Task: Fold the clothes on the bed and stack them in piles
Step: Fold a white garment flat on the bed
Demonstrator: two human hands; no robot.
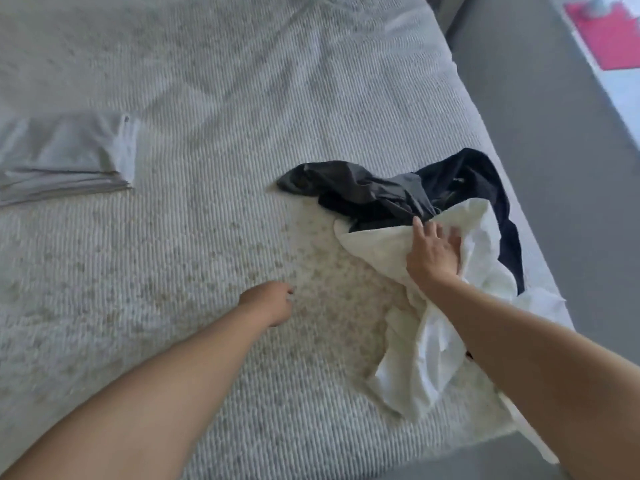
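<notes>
A crumpled white garment (415, 348) lies near the bed's right edge, partly over a dark navy and grey garment (381, 192). My right hand (433, 252) grips the white garment's upper edge, fingers buried in the cloth. Above the bedcover, left of the white garment, my left hand (270, 301) hovers with loosely curled fingers and holds nothing. A folded light grey garment (65, 157) rests at the bed's left side.
The ribbed pale bedcover (207, 81) spans most of the view. Its right edge drops to a grey floor (554, 133). A red mat (609, 36) lies on the floor at the top right corner.
</notes>
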